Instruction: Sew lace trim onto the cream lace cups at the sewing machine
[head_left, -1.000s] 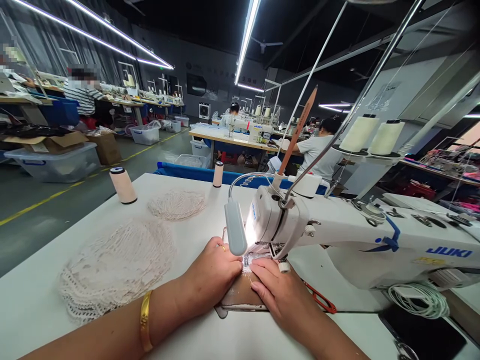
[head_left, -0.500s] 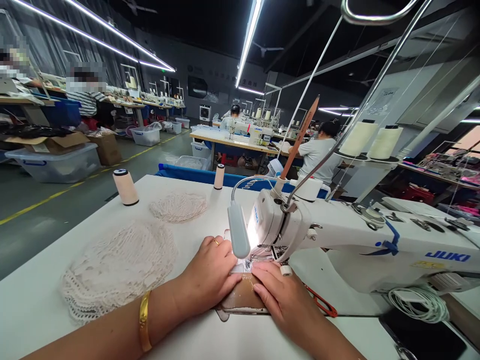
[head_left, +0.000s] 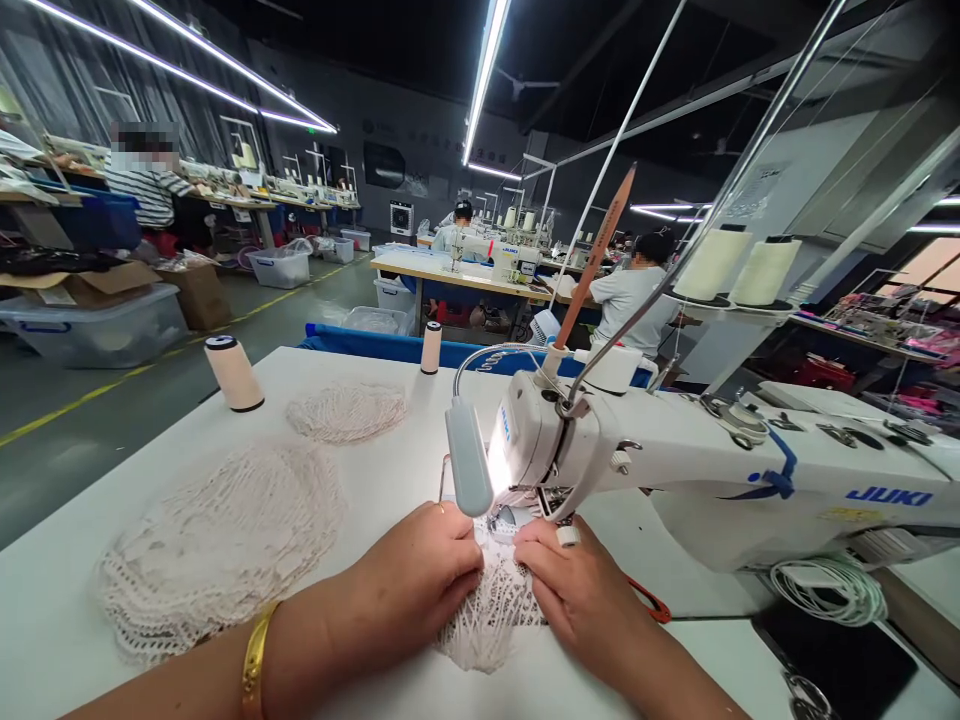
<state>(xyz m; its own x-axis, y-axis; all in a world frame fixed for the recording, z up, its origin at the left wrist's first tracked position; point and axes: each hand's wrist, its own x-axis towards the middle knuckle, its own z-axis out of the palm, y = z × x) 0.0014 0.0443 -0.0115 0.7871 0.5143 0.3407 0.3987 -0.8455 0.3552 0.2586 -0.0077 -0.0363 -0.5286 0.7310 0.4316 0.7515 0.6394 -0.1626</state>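
Observation:
A piece of white lace (head_left: 491, 610) lies between my hands in front of the sewing machine (head_left: 536, 430) and hangs toward me over the table. My left hand (head_left: 427, 565), with a gold bangle at the wrist, is closed on the lace's left edge, its fingers curled. On the other edge, my right hand (head_left: 574, 580) has its fingers bent and pressed together on the lace, close to the presser foot. A small grey lamp (head_left: 469, 460) lights the needle area and partly hides it. Both sets of fingertips are partly hidden.
Two lace stacks (head_left: 225, 530) (head_left: 346, 410) lie on the left of the table, with peach thread cones (head_left: 234, 373) (head_left: 430, 348) behind. Red-handled scissors (head_left: 651, 600) lie right of my right hand. A pencil (head_left: 600, 255) stands up from the machine. Co-workers sit at other tables.
A smooth brown piece showed between my hands earlier; white lace shows there now. My left hand has curled from lying flat, and my right fingers have bent in. The view has shifted slightly.

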